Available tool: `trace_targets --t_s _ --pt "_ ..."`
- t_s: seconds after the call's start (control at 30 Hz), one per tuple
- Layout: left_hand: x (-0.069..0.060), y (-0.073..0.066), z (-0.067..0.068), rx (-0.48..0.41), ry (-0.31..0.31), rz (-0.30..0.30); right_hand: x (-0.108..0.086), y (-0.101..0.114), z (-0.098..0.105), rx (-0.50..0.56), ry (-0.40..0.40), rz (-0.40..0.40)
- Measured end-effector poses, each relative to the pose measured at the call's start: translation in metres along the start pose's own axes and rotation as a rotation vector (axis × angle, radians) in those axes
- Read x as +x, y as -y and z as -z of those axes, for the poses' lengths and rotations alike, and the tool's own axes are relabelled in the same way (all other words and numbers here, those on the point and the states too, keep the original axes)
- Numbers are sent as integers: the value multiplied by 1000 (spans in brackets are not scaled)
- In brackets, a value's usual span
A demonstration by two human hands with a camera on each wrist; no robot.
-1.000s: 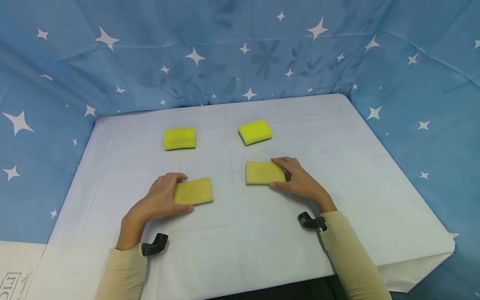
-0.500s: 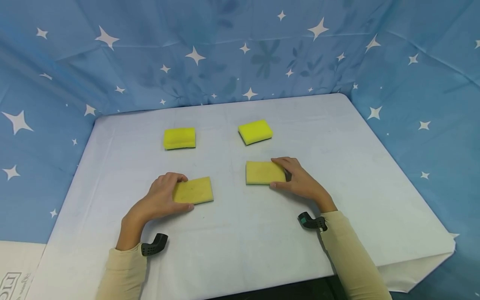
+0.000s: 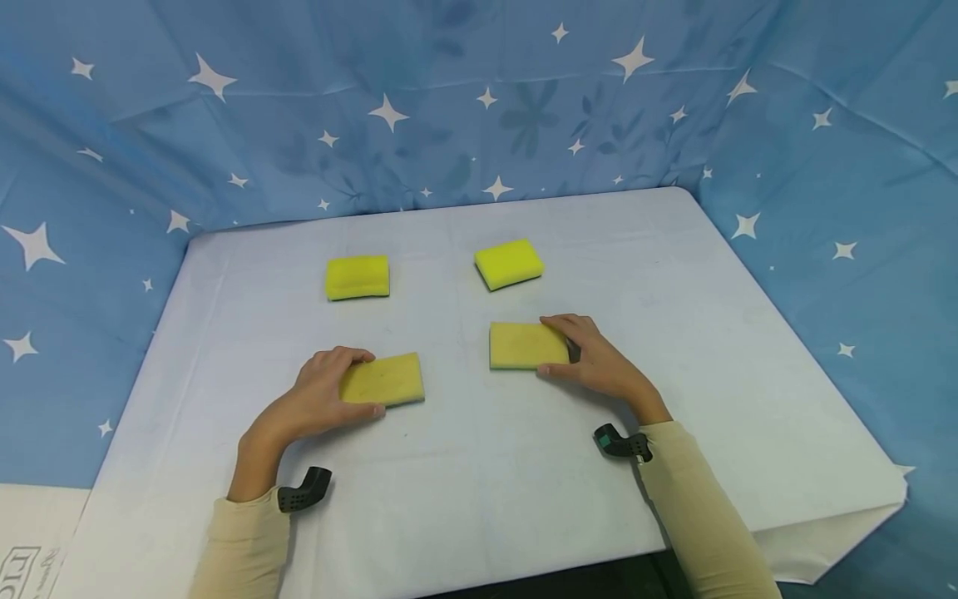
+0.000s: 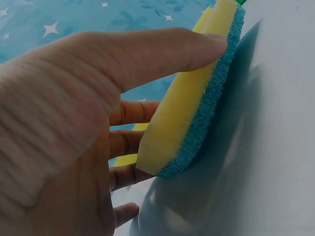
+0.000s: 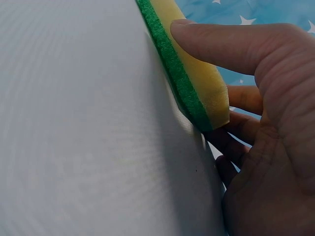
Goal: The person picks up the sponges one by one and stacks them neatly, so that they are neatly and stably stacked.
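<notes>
My left hand [image 3: 322, 391] pinches a yellow sponge [image 3: 389, 379] by its left end, thumb along the near edge and fingers at the far edge. In the left wrist view this sponge [image 4: 179, 115] has a blue scouring layer underneath. To the right, another yellow sponge [image 3: 516, 346] is gripped at its right end by my right hand [image 3: 602, 362]. Its scouring layer [image 5: 172, 64] is green in the right wrist view. Both held sponges lie yellow face up, at or just above the white tabletop; the exact gap is hard to tell.
Two more yellow sponges lie farther back on the white-covered table [image 3: 479, 491], one at the left [image 3: 358, 277] and one tilted at the right [image 3: 510, 264]. A blue star-patterned curtain [image 3: 449, 100] encloses the back and sides. Dark cameras sit at both wrists.
The left hand and its sponge have shifted very slightly, with a little more of the sponge's left end showing. The right hand and the two back sponges stay in place.
</notes>
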State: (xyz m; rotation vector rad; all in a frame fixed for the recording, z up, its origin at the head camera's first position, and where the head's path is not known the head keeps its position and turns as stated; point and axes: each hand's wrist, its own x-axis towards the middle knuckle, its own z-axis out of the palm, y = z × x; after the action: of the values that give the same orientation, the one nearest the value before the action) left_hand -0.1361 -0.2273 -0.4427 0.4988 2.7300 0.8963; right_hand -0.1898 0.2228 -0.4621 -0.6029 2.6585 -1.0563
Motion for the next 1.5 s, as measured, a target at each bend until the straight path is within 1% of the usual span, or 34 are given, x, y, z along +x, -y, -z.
trace_targets --t_s 0.2,0.3,0.4,0.67,0.87,1.03,1.27,1.5 --pt "0 0 1 -11 15 18 0 -1 -1 -1 -2 0" --pt "-1 0 3 -31 17 24 0 -1 -1 0 -3 1" --pt "-1 1 4 -54 13 23 -1 -1 -1 0 -4 1" --pt "-3 0 7 -116 8 51 -1 -1 0 -4 -1 -3" --pt "-3 -2 8 -142 -5 50 0 -2 0 -12 -1 1" --pt "-1 -2 6 -156 -36 45 0 -3 -1 -10 -5 6" --pt "3 -3 2 -170 -95 17 0 -4 -2 -8 -7 2" --pt "7 -4 -2 -147 -166 -17 0 -1 -1 -16 -1 -1"
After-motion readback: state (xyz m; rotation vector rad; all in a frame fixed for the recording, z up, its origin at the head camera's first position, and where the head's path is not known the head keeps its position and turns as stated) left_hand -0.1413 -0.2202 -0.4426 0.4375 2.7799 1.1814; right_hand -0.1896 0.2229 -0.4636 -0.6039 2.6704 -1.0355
